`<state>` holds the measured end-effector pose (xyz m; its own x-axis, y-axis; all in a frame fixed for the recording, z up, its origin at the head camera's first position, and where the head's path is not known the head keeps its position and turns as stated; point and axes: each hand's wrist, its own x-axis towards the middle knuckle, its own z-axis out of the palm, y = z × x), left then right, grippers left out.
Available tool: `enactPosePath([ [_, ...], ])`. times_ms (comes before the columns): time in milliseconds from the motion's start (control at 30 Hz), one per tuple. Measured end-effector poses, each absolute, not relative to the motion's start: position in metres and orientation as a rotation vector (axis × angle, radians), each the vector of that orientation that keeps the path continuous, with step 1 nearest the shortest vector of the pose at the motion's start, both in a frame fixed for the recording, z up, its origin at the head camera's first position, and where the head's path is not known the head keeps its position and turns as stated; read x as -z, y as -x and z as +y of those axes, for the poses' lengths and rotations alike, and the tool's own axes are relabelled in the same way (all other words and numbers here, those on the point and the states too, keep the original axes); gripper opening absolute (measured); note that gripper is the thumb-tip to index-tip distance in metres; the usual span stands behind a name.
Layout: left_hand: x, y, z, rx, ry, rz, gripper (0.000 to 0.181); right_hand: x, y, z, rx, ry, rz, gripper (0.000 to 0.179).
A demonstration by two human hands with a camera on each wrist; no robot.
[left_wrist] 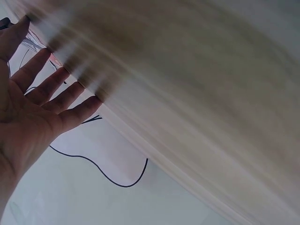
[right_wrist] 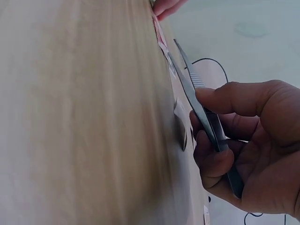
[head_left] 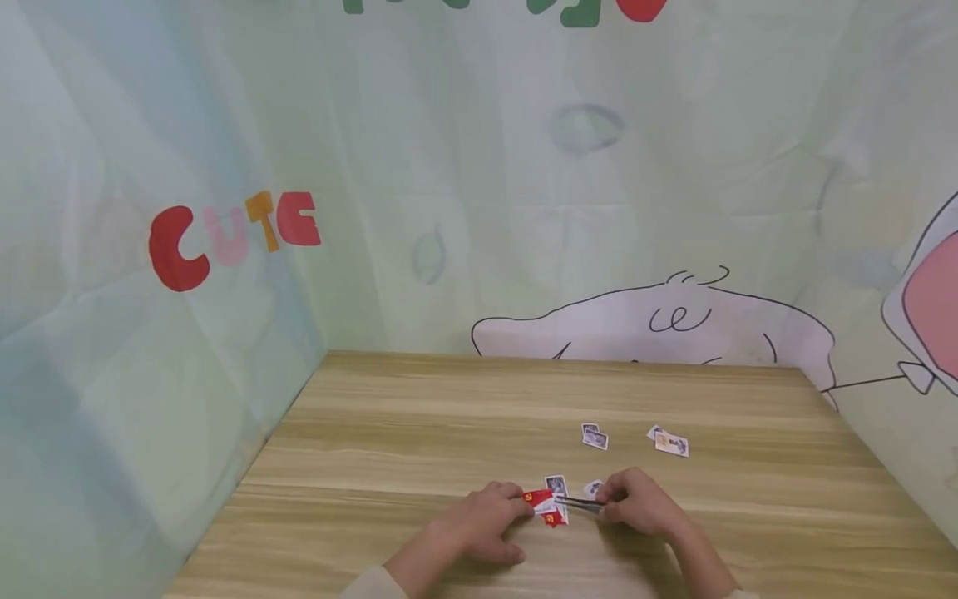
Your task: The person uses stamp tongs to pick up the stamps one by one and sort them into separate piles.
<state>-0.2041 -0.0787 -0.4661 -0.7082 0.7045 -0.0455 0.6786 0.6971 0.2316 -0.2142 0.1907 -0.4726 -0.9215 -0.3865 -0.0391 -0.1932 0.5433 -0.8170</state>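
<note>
My right hand point(head_left: 636, 503) grips a pair of metal tweezers point(head_left: 580, 504) between thumb and fingers. In the right wrist view the tweezers' point(right_wrist: 199, 105) two tips stand apart, one right at the small paper pieces. With outstretched fingers my left hand point(head_left: 486, 522) touches the left end of a red stamp-like piece point(head_left: 537, 499) bearing a yellow emblem. Below it lies a second red piece point(head_left: 552, 519), partly overlapped by white paper. A small grey picture stamp point(head_left: 556, 482) adjoins them at the top. Another stamp point(head_left: 592, 488) sits beside the right fingers, partly hidden.
Farther back on the wooden table point(head_left: 419, 416) lie two overlapping grey stamps point(head_left: 595, 438). To their right is another overlapping pair, with a yellowish stamp point(head_left: 671, 443) on top. A printed cloth backdrop point(head_left: 449, 166) rises along the table's back and sides.
</note>
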Motion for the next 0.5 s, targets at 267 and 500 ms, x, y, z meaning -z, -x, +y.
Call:
enactPosePath([
  [267, 0.4657, 0.2028, -0.0779, -0.307, -1.111, 2.771, 0.051, 0.4749, 0.2165, 0.1893, 1.301, 0.531, 2.564, 0.011],
  [500, 0.4658, 0.2026, -0.0777, -0.315, -1.089, 2.764, 0.050, 0.4743, 0.2153, 0.1863, 1.267, 0.564, 2.579, 0.008],
])
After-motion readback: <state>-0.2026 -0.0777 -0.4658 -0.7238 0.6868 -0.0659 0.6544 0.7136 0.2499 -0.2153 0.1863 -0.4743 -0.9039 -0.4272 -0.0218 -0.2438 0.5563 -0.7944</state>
